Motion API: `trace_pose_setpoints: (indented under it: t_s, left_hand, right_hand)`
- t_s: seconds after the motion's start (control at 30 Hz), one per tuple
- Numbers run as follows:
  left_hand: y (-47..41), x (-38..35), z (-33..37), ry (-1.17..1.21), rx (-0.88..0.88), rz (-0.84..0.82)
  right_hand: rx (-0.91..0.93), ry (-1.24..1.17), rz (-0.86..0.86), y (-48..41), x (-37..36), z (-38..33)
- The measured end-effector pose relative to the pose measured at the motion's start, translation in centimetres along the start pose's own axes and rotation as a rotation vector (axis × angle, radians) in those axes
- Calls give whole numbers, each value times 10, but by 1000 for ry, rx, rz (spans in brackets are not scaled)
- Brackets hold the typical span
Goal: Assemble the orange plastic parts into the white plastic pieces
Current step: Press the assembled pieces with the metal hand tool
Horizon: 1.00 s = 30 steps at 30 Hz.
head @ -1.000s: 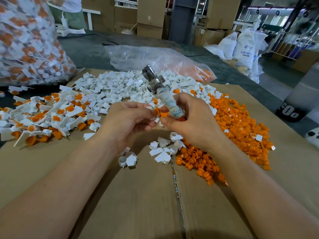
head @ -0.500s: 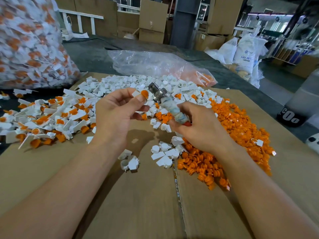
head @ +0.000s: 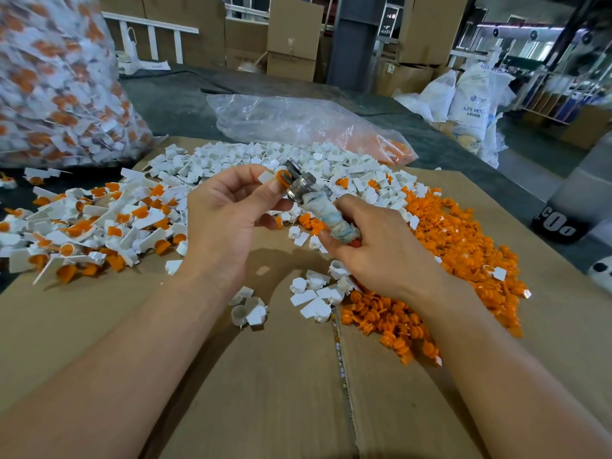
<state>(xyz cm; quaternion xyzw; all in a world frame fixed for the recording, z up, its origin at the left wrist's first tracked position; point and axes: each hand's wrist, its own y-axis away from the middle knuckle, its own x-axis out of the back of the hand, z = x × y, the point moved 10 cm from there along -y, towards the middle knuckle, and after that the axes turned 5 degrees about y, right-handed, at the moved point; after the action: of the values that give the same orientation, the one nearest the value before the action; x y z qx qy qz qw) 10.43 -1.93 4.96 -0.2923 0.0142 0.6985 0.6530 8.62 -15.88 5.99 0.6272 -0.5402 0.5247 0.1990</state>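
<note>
Orange part [head: 282, 178] and white piece [head: 266, 177] are pinched together in the left hand [head: 228, 213] at centre frame; the right hand [head: 377, 250] grips a wrapped tool [head: 331, 217], its metal head against them.

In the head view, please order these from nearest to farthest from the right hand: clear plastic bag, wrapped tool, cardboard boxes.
1. Wrapped tool: held in the right hand.
2. Clear plastic bag: behind the white pieces.
3. Cardboard boxes: far back.

matt cardboard sheet [head: 99, 326], shiny metal tool [head: 299, 183] (cloth-wrapped handle), plastic parts [head: 463, 246]
</note>
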Motion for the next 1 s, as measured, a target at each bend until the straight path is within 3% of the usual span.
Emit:
trace_pose_setpoints:
  t_s: [1.0]
  left_hand:
    - [2,9,-12,-18,89,87]
  right_hand:
    - [-3,147,26,-4,-5,0]
